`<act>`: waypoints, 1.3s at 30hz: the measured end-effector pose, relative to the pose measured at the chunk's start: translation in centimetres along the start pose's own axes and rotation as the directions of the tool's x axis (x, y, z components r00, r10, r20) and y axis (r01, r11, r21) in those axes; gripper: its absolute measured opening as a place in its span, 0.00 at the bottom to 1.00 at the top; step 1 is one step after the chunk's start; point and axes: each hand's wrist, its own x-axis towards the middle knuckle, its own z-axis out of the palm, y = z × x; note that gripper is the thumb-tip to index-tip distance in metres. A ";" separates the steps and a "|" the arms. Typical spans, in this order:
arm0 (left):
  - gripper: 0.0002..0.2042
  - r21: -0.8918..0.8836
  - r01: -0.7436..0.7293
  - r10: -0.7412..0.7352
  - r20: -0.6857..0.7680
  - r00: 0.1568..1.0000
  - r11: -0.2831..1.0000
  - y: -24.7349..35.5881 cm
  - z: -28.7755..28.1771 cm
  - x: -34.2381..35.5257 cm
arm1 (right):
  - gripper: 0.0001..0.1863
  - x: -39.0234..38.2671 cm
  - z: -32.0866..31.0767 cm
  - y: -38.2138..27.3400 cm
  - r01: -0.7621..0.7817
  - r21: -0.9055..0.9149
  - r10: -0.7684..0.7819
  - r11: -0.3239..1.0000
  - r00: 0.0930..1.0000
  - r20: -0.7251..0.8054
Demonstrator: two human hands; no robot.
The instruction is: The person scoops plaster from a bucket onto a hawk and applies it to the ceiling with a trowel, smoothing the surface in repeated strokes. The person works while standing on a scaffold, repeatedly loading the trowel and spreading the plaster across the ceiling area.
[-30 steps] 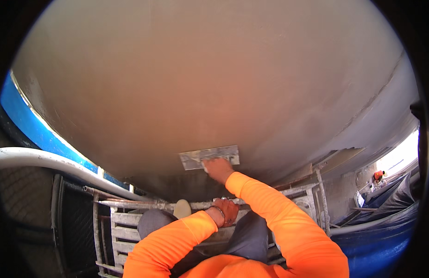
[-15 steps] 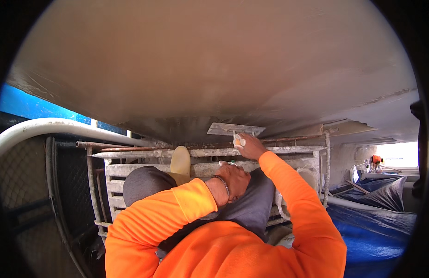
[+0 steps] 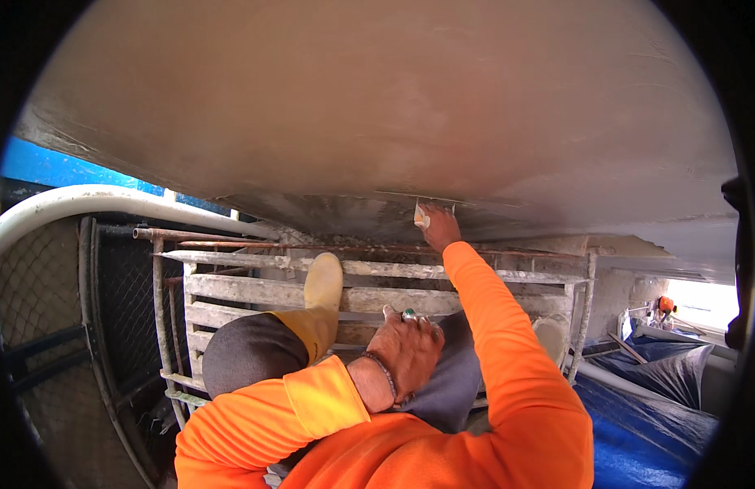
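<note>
My right hand (image 3: 439, 228) is closed round the pale handle of a plastering trowel (image 3: 421, 215). The blade lies against the smooth grey-brown plastered wall (image 3: 377, 106), seen nearly edge-on as a thin line, and partly hidden by the hand. My left hand (image 3: 406, 350) rests back up on my right thigh, its fingers loosely draped over the leg and no tool visible in it. A ring with a green stone and a beaded bracelet are on that hand and wrist. Its fingertips are partly out of sight.
Below me is a slatted, plaster-splashed platform (image 3: 377, 299) with metal rails; my yellow boot (image 3: 323, 285) stands on it. A thick white pipe (image 3: 108, 197) and wire mesh (image 3: 47, 301) are at the left. Blue tarpaulin (image 3: 630, 432) lies lower right, and a bucket-like rim (image 3: 550, 338) shows beside my right arm.
My right hand has moved up with the trowel, whose blade has turned from showing its broad face to nearly edge-on against the wall. My left hand stays on the thigh.
</note>
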 end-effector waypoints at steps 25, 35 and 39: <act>0.23 -0.050 0.026 -0.023 0.074 0.997 0.998 -2.4 -1.2 5.7 | 0.10 -12.1 -44.9 -6.6 0.629 0.471 -0.023 0.618 0.614 -0.789; 0.24 -0.027 0.028 -0.024 0.142 0.990 0.999 -2.6 -1.2 5.7 | 0.20 -15.8 -45.7 4.0 0.822 0.562 0.325 0.092 0.508 -0.797; 0.23 -0.025 -0.014 0.015 0.059 0.998 1.000 -3.1 -0.8 5.2 | 0.22 -16.0 -42.4 8.2 0.870 0.486 0.446 -0.080 0.467 -0.763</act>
